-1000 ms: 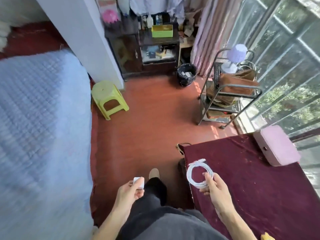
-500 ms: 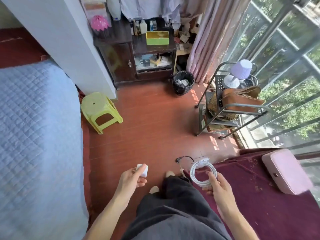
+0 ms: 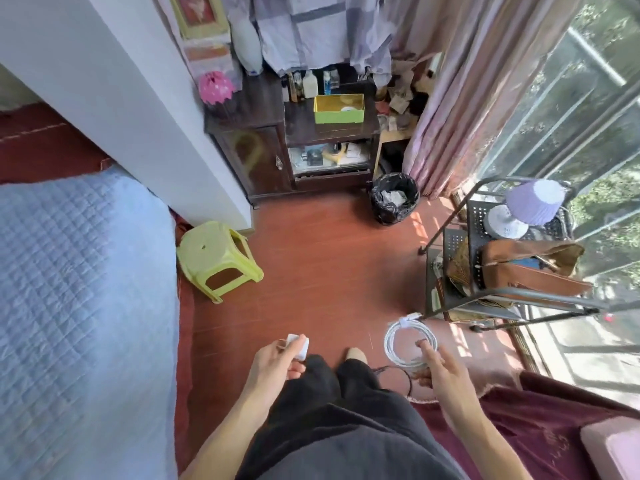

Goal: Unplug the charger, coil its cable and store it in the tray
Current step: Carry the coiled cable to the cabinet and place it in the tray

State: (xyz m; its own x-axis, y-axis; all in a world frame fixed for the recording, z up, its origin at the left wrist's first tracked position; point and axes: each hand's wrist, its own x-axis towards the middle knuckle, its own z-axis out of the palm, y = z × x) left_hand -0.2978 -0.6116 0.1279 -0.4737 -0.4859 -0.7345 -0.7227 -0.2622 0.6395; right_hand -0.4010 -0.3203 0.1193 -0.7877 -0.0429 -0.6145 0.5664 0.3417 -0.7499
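Note:
My left hand [image 3: 277, 362] grips a small white charger block [image 3: 298, 346] between thumb and fingers, held over the red floor. My right hand [image 3: 438, 374] holds a white cable [image 3: 408, 341] wound into a neat round coil, its plug end sticking out at the top. A green tray [image 3: 338, 109] stands far ahead on top of the dark wooden cabinet [image 3: 294, 140], with something pale inside it. Both hands hang well short of the tray, in front of my dark trousers.
A lime plastic stool [image 3: 216, 258] sits by the blue quilted bed [image 3: 79, 306] on the left. A black bin [image 3: 394, 197] stands near the curtain. A metal trolley [image 3: 502, 271] with a purple lamp stands on the right. A maroon-covered surface [image 3: 540, 438] lies at lower right.
The view has moved forward and away from the maroon surface toward the cabinet. Both hands still carry the charger block and the coil, now over open floor.

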